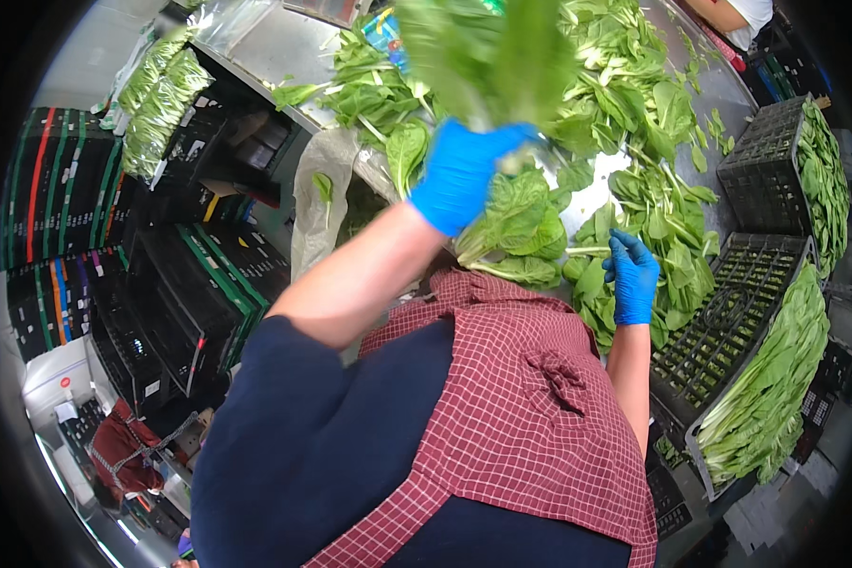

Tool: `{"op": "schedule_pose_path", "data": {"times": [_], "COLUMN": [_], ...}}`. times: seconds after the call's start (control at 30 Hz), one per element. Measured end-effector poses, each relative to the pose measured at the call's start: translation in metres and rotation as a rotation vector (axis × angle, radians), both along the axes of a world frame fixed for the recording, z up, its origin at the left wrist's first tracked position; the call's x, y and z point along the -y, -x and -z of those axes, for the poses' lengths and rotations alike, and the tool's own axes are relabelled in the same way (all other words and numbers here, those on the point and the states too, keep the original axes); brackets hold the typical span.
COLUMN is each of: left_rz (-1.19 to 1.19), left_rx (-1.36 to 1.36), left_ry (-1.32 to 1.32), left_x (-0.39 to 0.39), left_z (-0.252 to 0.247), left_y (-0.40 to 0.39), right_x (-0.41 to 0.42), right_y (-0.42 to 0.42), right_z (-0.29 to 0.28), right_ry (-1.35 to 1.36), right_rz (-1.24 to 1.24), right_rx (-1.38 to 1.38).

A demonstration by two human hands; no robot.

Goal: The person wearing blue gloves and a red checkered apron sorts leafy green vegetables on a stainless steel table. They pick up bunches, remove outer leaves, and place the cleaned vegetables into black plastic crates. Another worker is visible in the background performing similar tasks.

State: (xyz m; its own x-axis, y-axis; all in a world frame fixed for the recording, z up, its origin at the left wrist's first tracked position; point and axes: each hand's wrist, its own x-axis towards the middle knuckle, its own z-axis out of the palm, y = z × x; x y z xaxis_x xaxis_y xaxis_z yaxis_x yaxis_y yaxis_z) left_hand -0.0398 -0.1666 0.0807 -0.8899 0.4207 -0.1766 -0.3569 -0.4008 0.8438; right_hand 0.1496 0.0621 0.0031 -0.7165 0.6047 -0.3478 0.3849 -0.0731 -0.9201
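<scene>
My left hand [458, 174], in a blue glove, is raised and closed around the pale base of a bunch of leafy greens [490, 57], blurred by motion. My right hand [633, 278], also in a blue glove, is lower and to the right, fingers bent beside a leaf stem [588, 250]; whether it grips the stem cannot be told. Between my hands, close to the apron, lies a leafy head of greens [518, 220]. A large pile of loose leaves [610, 92] spreads over the metal table [724, 78].
Black plastic crates [731, 291] filled with greens stand on the right. An open plastic bag [319, 192] hangs at the near left table edge. Bagged greens [163, 106] and stacked black crates [64, 184] are at the left. Part of another person [731, 18] shows at the top right.
</scene>
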Motion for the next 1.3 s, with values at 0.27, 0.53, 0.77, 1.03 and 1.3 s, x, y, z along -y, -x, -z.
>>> {"op": "schedule_pose_path", "data": {"times": [0.27, 0.53, 0.77, 1.03, 1.3], "left_rz": [-0.221, 0.13, 0.332, -0.06, 0.274], "left_rx": [0.032, -0.528, -0.841, -0.987, -0.759], "left_ry": [0.41, 1.231, 1.172, 1.538, 1.936], "left_x": [0.115, 0.076, 0.103, 0.167, 0.126], "left_z": [0.055, 0.09, 0.068, 0.086, 0.116], "left_y": [-0.009, -0.046, -0.038, 0.106, 0.201], "right_x": [0.012, 0.127, 0.13, 0.114, 0.106], "right_y": [-0.009, 0.082, 0.119, 0.116, 0.124], "right_z": [0.012, -0.087, -0.015, 0.011, 0.007], "right_ry": [-0.017, -1.06, -1.191, -1.05, -0.934], "right_rz": [-0.046, -0.855, -1.043, -1.045, -1.086], "right_rx": [0.016, -0.516, -0.174, -0.174, -0.125]}}
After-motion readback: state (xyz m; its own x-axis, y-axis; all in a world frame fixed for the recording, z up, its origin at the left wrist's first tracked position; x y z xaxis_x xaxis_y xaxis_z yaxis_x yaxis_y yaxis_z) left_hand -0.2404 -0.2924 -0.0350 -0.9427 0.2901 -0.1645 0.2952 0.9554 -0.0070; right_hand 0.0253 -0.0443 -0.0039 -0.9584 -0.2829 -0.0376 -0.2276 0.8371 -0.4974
